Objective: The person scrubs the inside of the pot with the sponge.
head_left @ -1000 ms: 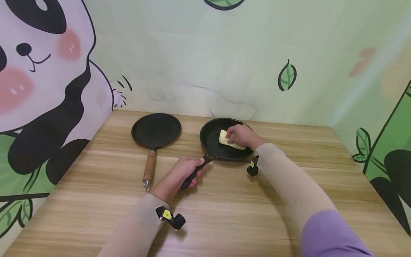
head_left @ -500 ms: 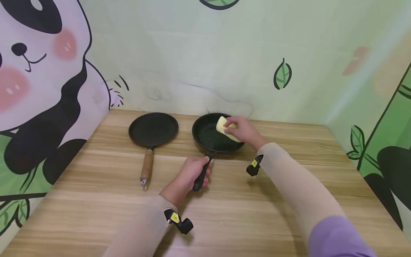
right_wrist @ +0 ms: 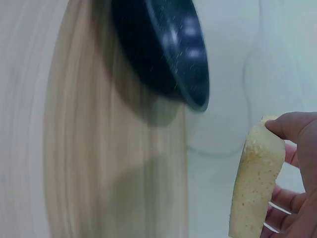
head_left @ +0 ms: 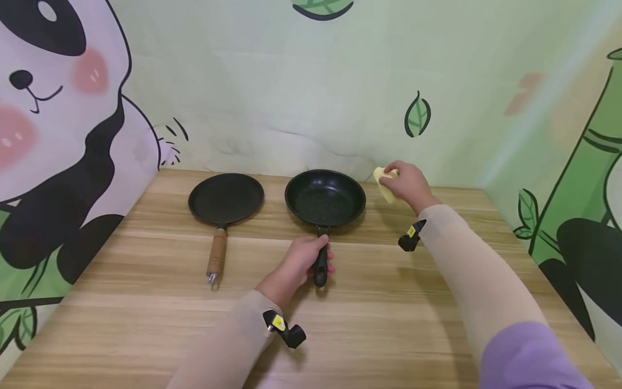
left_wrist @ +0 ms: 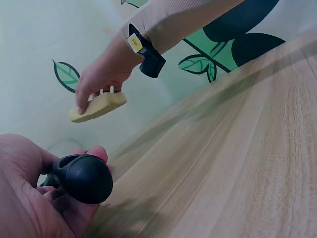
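My left hand grips the black handle of a deep black frying pan, fingers wrapped beneath it and thumb along the top. The left wrist view shows the rounded handle end poking out of that hand. To the right of the pan, my right hand pinches a pale yellow sponge between thumb and fingers. In the left wrist view the sponge hangs above the tabletop. Its porous face and edge show close up in the right wrist view, apart from the pan's rim.
A flat black griddle pan with a wooden handle lies left of the frying pan on the wood-grain table. Behind the table rises a wall with a painted panda and leaves.
My right hand has lifted the sponge out of the frying pan and carried it right. My left hand has turned the pan so its handle points toward me.
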Available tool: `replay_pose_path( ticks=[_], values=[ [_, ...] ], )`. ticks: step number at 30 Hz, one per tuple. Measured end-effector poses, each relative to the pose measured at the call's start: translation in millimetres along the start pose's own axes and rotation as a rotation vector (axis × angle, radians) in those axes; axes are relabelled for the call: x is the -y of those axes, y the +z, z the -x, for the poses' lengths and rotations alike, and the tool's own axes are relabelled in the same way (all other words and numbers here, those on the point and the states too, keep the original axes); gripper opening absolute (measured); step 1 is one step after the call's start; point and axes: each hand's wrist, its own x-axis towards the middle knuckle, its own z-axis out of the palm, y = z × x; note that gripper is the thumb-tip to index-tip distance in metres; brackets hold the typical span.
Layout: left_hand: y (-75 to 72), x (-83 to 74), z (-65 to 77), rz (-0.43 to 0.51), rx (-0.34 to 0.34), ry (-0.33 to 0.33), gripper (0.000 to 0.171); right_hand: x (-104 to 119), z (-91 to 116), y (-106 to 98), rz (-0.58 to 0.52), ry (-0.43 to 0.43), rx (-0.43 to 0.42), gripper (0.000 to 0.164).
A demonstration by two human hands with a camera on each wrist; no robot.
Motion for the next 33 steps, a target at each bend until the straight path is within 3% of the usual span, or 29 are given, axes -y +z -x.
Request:
replay_pose_path(
  ticks=[12, 17, 24, 33],
  values=[
    [9.2, 2.4, -0.8, -0.058, 0.046, 0.023, 0.028, -53, 14, 8, 0.088, 0.141, -0.009, 0.043],
    [14.4, 0.8, -0.6, -0.067, 0.056, 0.015, 0.027, -70, 15, 17, 0.134, 0.157, 0.008, 0.042],
    [18.0, -0.4, -0.4, -0.078, 0.058, 0.005, 0.028, -81, 18, 31, 0.162, 0.201, 0.002, 0.046],
    [16.3, -3.0, 0.1, -0.082, 0.059, -0.002, 0.027, -78, 17, 43, 0.167, 0.228, -0.037, 0.047]
  ],
)
